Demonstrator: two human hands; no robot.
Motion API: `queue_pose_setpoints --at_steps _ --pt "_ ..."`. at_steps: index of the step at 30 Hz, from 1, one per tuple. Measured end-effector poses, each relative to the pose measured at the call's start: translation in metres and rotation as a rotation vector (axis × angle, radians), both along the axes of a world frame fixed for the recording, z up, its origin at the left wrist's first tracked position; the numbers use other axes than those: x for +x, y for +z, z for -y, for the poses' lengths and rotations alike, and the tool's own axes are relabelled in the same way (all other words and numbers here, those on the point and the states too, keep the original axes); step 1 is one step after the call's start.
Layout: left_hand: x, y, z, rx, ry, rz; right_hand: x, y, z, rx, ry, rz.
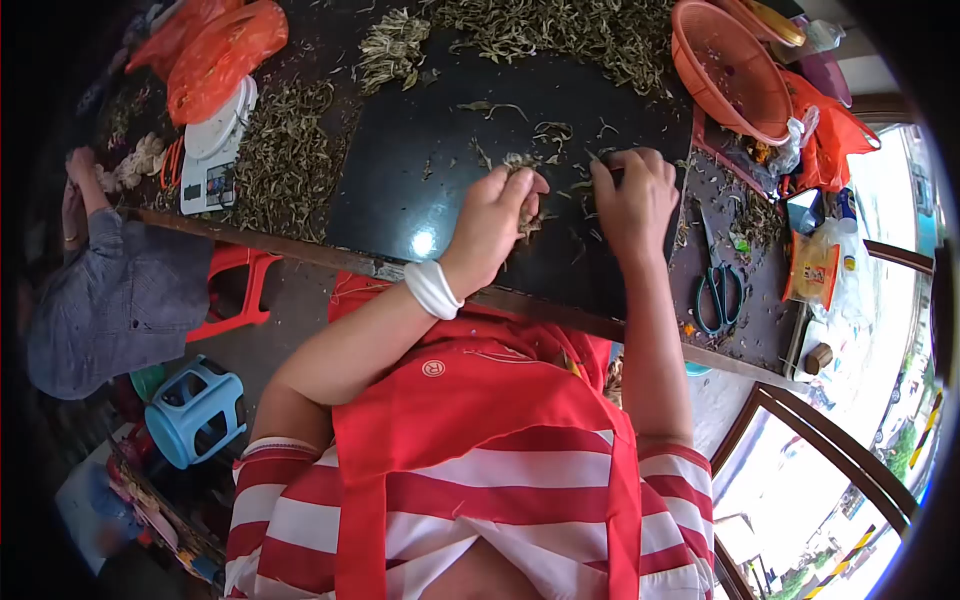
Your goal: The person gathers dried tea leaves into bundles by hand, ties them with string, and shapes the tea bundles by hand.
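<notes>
My left hand (pixel 497 215), with a white band at the wrist, is closed around a small bunch of dried herb (pixel 527 215) above the dark board (pixel 390 190). Tips of the bunch stick out over and below the fingers. To its right, my right hand (pixel 640 200) is low over the board, fingers curled and thumb toward the index finger. Whatever lies between those fingertips is too small to make out. Loose dried sprigs (pixel 553 131) are scattered between and beyond both hands.
A dried herb heap (pixel 560 30) and a bunch (pixel 394 48) lie at the back, another pile (pixel 285 150) at left beside a white scale (pixel 210 185). Scissors (pixel 718 298) and an orange basket (pixel 730 70) are at right. Another person's hand (pixel 82 165) shows far left.
</notes>
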State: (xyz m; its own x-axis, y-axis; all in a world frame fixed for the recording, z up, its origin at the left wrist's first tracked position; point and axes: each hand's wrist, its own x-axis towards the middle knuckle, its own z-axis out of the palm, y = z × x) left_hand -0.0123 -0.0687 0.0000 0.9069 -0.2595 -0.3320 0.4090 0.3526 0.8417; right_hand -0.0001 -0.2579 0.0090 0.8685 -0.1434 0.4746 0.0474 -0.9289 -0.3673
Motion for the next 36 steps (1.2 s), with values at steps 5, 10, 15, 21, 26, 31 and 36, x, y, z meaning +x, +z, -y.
queue_pose_setpoints --at_steps 5,10,15,21,26,31,36 --pt "0.009 0.016 0.017 0.286 -0.009 0.086 0.0 0.028 -0.02 0.323 0.046 -0.142" --pt "0.011 0.017 0.022 0.188 -0.053 0.201 -0.025 0.028 -0.058 0.546 0.303 -0.031" --pt "0.029 0.01 -0.006 0.474 0.149 0.671 -0.041 0.038 -0.005 0.437 0.088 -0.238" --pt "0.021 0.013 -0.023 0.298 0.179 0.51 0.001 0.018 0.023 0.266 0.211 -0.17" --pt "0.001 0.01 -0.042 -0.281 0.149 0.005 0.011 0.017 0.011 0.29 0.262 -0.212" --pt "-0.012 0.013 -0.02 0.018 0.085 -0.007 -0.021 0.03 -0.052 0.654 0.177 -0.252" --pt "-0.008 0.018 -0.007 0.038 0.1 0.002 -0.05 0.022 -0.076 0.641 0.385 -0.08"
